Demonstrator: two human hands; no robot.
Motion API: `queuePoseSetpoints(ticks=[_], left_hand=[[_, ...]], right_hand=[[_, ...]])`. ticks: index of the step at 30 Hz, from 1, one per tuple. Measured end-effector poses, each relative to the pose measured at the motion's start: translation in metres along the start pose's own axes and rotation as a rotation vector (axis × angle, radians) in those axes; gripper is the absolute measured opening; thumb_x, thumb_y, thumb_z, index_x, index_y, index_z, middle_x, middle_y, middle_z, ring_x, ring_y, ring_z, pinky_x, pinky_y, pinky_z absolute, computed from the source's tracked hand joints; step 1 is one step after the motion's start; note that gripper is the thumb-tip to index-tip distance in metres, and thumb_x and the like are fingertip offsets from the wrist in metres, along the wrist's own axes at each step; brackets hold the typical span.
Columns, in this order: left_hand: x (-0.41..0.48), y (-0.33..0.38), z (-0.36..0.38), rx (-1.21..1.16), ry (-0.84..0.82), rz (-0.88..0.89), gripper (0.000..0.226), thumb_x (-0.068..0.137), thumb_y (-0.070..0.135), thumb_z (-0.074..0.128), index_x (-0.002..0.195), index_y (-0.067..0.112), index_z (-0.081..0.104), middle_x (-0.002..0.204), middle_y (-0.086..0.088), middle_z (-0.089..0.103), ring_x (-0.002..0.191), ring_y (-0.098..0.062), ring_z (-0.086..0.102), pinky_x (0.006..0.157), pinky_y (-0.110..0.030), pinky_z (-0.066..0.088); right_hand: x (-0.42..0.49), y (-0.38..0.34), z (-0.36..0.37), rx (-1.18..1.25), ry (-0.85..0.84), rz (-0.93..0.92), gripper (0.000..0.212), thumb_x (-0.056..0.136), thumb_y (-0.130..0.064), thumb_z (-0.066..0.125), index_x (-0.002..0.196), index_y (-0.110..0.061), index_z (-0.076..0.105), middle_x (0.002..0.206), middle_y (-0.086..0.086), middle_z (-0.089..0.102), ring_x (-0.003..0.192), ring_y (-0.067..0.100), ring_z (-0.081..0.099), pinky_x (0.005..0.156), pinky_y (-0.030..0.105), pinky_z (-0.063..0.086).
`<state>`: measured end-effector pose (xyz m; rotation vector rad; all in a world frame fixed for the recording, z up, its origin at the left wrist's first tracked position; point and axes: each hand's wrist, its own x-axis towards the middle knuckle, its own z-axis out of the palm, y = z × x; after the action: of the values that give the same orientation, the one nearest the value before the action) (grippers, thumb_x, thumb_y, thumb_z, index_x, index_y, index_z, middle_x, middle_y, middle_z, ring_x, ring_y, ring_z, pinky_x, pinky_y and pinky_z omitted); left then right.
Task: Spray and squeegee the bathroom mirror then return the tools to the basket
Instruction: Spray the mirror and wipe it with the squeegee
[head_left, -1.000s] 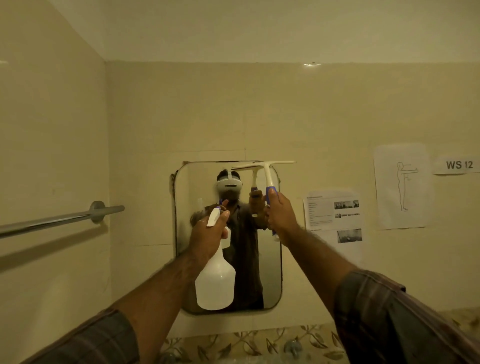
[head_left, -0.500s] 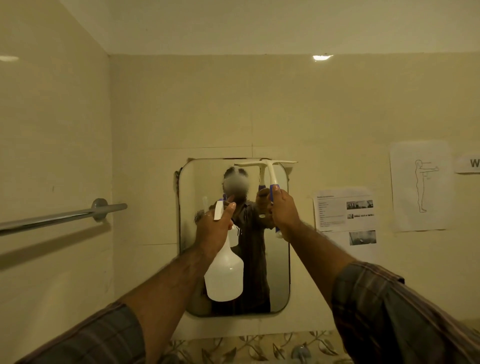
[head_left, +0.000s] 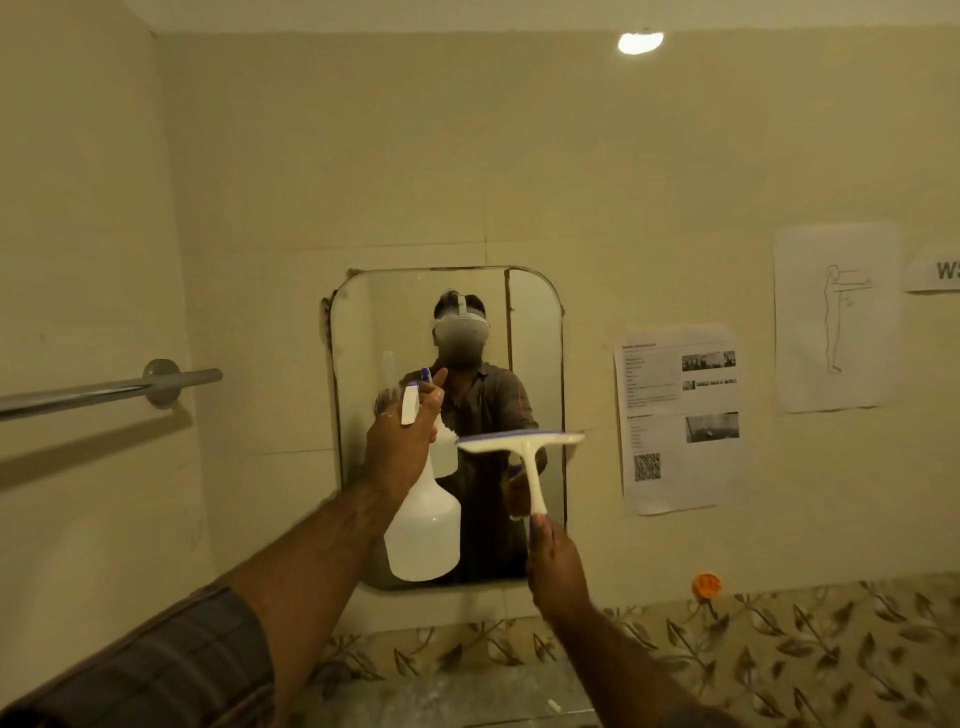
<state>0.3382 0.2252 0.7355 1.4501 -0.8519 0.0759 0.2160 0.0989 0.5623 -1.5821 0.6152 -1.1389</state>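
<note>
A rounded rectangular mirror (head_left: 535, 343) hangs on the cream tiled wall straight ahead. My left hand (head_left: 402, 441) is raised in front of its left half, gripping the neck and trigger of a white spray bottle (head_left: 423, 530) that hangs below the hand. My right hand (head_left: 556, 564) holds the handle of a white squeegee (head_left: 522, 441) with a blue edge. Its blade lies level across the mirror's right half, about mid-height. The basket is out of sight.
A metal towel rail (head_left: 111, 388) sticks out from the left wall. Printed sheets (head_left: 680, 415) and a figure drawing (head_left: 834, 317) are taped right of the mirror. An orange knob (head_left: 706, 584) sits above the leaf-patterned tile band (head_left: 779, 644).
The squeegee has moved down from the mirror's top edge to about mid-height, my right hand dropping with it. My left hand and the bottle stay in front of the mirror's left side.
</note>
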Motion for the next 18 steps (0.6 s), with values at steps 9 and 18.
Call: queuePoseSetpoints(ticks=[9, 18], left_hand=[[-0.021, -0.005, 0.008, 0.026, 0.008, -0.044, 0.050, 0.093, 0.048, 0.052, 0.120, 0.007, 0.061, 0.103, -0.016, 0.069, 0.086, -0.027, 0.063, 0.088, -0.040, 0.055], [-0.026, 0.019, -0.013, -0.003, -0.046, -0.037, 0.039, 0.094, 0.048, 0.052, 0.088, 0.012, 0.065, 0.080, -0.013, 0.067, 0.076, -0.027, 0.061, 0.085, -0.042, 0.053]], right_hand=[[-0.065, 0.095, 0.002, -0.184, 0.085, 0.349, 0.042, 0.100, -0.044, 0.043, 0.071, -0.017, 0.057, 0.061, 0.003, 0.052, 0.064, 0.023, 0.054, 0.067, 0.036, 0.047], [-0.055, 0.015, -0.003, 0.006, 0.148, 0.211, 0.050, 0.100, -0.050, 0.036, 0.083, -0.011, 0.061, 0.060, 0.003, 0.055, 0.049, 0.014, 0.051, 0.048, 0.027, 0.043]])
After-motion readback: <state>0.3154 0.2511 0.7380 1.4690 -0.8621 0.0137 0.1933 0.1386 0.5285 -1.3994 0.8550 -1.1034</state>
